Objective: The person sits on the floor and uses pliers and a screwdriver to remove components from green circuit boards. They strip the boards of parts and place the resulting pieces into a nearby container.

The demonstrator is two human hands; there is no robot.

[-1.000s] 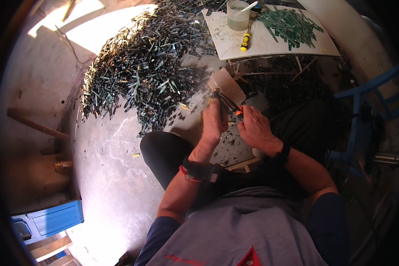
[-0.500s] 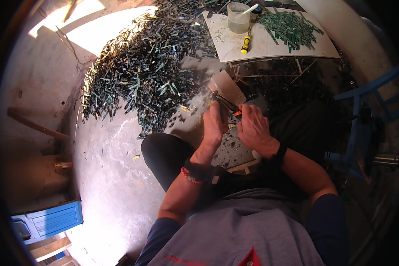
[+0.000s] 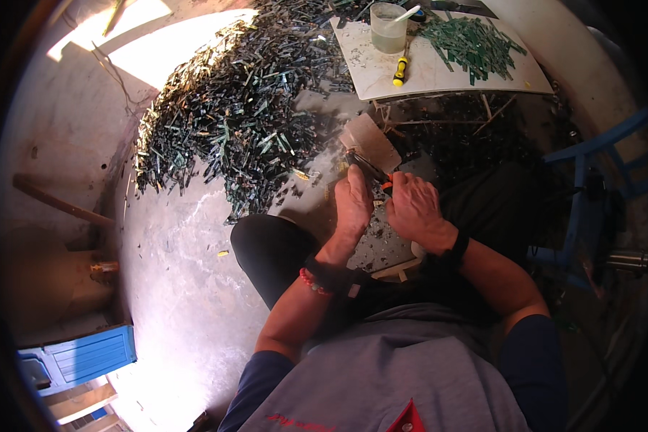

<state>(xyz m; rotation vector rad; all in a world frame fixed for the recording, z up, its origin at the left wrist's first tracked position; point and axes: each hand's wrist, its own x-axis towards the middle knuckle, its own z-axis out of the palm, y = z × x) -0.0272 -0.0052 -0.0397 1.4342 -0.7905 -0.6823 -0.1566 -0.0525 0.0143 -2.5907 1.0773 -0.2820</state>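
My right hand (image 3: 417,209) is wrapped round the orange and black handles of a pair of pliers (image 3: 368,168). The metal jaws point up and left, over a flat brownish block (image 3: 371,141). Close beside the jaws is my left hand (image 3: 353,203), fingers pressed together. Whatever lies between its fingertips is too small or hidden to make out. Below the hands, dark bits are scattered over a grey speckled surface (image 3: 381,245) between my knees.
A large heap of dark, thin strips (image 3: 245,115) covers the floor ahead and left. On a low white board (image 3: 367,79) stand a plastic cup (image 3: 389,32) of liquid, a yellow-black screwdriver (image 3: 400,70) and a pile of green strips (image 3: 471,47). A blue frame (image 3: 583,151) stands right.
My left hand has shifted slightly, its fingers still by the plier jaws. The right hand keeps its grip on the pliers, nearly in the same place.
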